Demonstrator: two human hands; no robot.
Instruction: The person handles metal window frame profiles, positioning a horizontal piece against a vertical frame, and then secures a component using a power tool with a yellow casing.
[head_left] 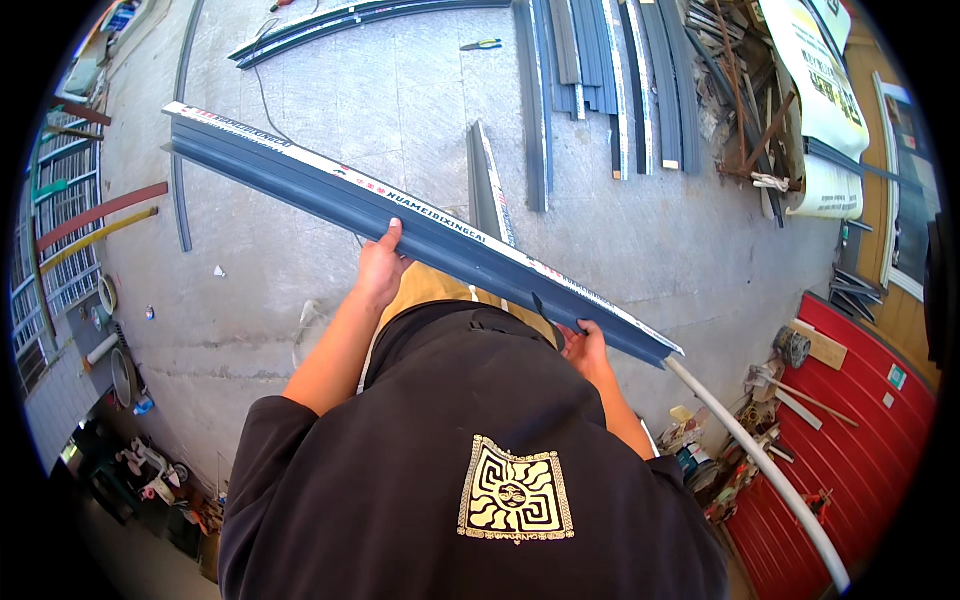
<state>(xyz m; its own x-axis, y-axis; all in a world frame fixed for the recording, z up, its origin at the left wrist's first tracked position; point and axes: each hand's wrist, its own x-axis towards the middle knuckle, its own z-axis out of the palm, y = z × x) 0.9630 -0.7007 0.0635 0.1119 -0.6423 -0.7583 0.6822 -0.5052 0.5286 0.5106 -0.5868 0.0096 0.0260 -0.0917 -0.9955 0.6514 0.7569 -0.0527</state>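
A long dark blue-grey metal profile (330, 195) with a white printed film strip along its far edge lies slantwise across my front, its left end farther from me. My left hand (383, 265) grips its near edge left of the middle, thumb on top. Toward the right end, my right hand (587, 347) holds the same edge, thumb on top and fingers beneath, partly hidden. Beside that hand a thin dark strip (541, 308) lies against the profile; its kind is unclear. Beyond, a shorter grey profile (484, 185) rests on the floor, its near end hidden behind the held one.
Several long profiles (580, 60) lie on the concrete floor (370, 70) at the far right, near pliers (481, 45). A pale pole (755, 445) runs from the held profile's right end to the lower right. Ladder-like metal frames (75, 200) stand left; red corrugated sheet (850, 460) is right.
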